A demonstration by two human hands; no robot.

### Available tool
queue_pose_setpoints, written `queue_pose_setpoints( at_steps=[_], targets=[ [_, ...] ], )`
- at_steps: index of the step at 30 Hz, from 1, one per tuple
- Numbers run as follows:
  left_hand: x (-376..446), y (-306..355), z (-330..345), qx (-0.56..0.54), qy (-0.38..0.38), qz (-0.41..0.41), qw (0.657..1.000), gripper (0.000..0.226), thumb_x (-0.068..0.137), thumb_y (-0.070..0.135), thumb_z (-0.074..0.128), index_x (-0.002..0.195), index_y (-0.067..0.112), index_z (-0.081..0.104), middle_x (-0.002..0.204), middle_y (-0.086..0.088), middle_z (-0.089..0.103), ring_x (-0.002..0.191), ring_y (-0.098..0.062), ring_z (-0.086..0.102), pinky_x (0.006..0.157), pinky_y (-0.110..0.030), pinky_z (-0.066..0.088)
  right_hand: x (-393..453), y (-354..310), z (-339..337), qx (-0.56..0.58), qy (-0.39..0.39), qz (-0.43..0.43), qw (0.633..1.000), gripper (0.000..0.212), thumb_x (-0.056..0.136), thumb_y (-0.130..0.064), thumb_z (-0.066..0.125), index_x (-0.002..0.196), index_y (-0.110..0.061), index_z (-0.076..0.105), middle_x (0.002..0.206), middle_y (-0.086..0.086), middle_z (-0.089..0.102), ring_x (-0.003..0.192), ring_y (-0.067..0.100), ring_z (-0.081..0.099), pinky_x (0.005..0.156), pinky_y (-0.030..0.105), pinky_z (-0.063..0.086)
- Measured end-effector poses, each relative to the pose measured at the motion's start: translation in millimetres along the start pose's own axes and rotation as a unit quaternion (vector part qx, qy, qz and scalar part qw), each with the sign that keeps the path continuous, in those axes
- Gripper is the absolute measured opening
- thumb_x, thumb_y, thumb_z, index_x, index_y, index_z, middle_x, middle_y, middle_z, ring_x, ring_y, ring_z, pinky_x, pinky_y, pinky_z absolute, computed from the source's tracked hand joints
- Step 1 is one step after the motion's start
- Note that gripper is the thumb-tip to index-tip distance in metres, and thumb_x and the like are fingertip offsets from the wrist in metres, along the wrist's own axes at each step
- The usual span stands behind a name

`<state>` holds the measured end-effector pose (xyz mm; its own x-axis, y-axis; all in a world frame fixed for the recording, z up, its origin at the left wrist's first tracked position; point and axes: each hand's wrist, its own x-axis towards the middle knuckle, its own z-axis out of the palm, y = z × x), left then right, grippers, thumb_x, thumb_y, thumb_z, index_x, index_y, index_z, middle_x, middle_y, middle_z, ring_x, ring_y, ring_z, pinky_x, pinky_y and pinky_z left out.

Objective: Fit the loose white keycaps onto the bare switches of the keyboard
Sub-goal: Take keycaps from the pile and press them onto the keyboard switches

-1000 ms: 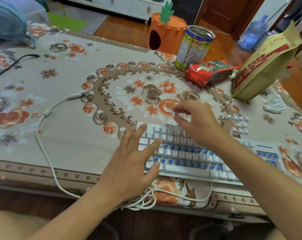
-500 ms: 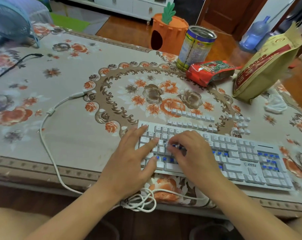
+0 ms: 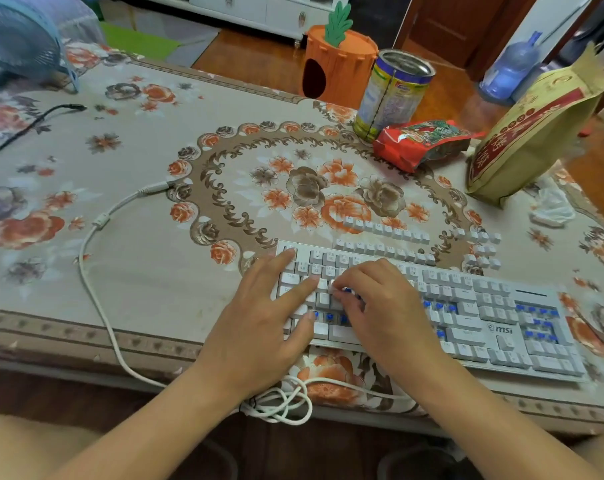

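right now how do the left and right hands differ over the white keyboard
The left hand lies flat with fingers spread on the left end of the white keyboard; the right hand is curled, fingertips bunched at a blue bare switch. Whether it pinches a keycap is hidden. Both rest on the keyboard.

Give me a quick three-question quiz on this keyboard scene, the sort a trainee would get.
1. True or false: every switch on the keyboard already has a keycap.
2. Where do the loose keycaps lie? A) on the cloth beyond the keyboard B) inside the tin C) on the floor
3. Which hand lies flat on the keyboard's left end with fingers spread?

Key:
1. False: bare blue switches show.
2. A
3. The left hand; the right hand curls its fingers over the middle keys.
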<state>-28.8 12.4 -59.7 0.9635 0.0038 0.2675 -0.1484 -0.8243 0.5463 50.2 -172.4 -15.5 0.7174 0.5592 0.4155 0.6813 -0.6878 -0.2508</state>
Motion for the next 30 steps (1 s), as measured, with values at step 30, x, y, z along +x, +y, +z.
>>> queue_pose_setpoints(
  at_steps=[30],
  targets=[
    [4, 6, 1, 0.083, -0.030, 0.038, 0.995, 0.057, 0.097, 0.055, 0.043, 0.150, 0.036, 0.049, 0.170, -0.004, 0.014, 0.157, -0.030, 0.009, 0.121, -0.047, 0.017, -13, 25, -15, 0.036, -0.032, 0.012, 0.999, 0.036, 0.081, 0.003, 0.062, 0.106, -0.019, 0.078, 0.087, -0.002, 0.056, 0.085, 0.017, 0.048, 0.073, 0.027, 0.041]
  ],
)
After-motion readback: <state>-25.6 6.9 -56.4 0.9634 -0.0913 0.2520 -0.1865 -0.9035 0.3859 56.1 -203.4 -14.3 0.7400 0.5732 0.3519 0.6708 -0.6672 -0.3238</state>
